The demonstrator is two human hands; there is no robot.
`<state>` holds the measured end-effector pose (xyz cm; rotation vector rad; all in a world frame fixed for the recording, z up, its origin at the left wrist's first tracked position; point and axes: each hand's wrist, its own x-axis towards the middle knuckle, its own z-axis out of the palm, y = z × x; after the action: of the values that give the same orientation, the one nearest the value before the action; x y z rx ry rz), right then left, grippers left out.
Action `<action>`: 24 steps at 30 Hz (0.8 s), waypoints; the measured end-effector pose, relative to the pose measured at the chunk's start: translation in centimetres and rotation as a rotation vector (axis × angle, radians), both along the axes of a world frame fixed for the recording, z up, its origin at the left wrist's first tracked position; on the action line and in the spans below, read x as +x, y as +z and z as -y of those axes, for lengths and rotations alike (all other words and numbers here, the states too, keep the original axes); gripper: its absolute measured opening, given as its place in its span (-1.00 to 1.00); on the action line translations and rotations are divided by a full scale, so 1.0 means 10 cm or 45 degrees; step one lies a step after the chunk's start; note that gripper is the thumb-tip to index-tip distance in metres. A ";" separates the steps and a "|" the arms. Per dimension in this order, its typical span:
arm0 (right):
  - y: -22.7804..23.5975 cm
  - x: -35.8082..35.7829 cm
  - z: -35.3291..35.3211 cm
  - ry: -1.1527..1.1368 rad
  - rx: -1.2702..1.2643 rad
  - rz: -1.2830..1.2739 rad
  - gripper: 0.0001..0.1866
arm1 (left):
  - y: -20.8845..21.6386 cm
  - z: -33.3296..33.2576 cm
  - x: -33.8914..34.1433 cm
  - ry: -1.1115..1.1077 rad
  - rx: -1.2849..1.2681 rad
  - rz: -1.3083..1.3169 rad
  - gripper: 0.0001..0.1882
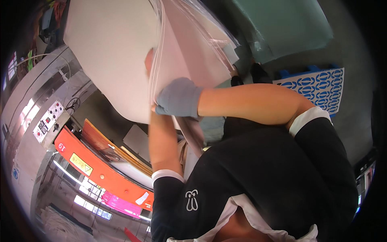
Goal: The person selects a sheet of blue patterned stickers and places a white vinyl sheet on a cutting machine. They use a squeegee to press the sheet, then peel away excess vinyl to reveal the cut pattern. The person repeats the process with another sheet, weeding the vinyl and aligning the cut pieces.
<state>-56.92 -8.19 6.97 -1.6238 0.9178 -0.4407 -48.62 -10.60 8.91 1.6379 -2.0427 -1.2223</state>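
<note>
Pale sheets (115, 56) are gathered, unreleased, clamped by fingers of the right hand (179, 98); finger closure cannot be told for the left hand (148, 61).

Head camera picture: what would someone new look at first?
Probably the big pale sheets filling the upper left and middle, with the grey-gloved right hand at their edges. Next might be the bright orange panel at lower left, then the blue-patterned white board on the right.
</note>
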 end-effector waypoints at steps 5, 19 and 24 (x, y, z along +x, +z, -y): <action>0.03 -0.15 -0.18 -0.040 -0.018 -0.052 -0.67 | 0.19 0.35 -0.20 0.003 0.530 -0.005 -0.31; -1.35 -0.99 -1.06 -0.380 0.795 -0.108 -0.55 | -0.18 0.19 -0.05 -0.021 0.186 0.478 -0.58; -1.10 -0.72 -1.06 -0.364 0.151 0.047 -0.56 | -0.25 0.14 -0.02 0.047 0.209 0.380 -0.61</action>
<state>-64.11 2.38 -4.02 -1.3773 1.1320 -0.5992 -48.86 -12.00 6.46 2.0331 -2.1148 -1.2240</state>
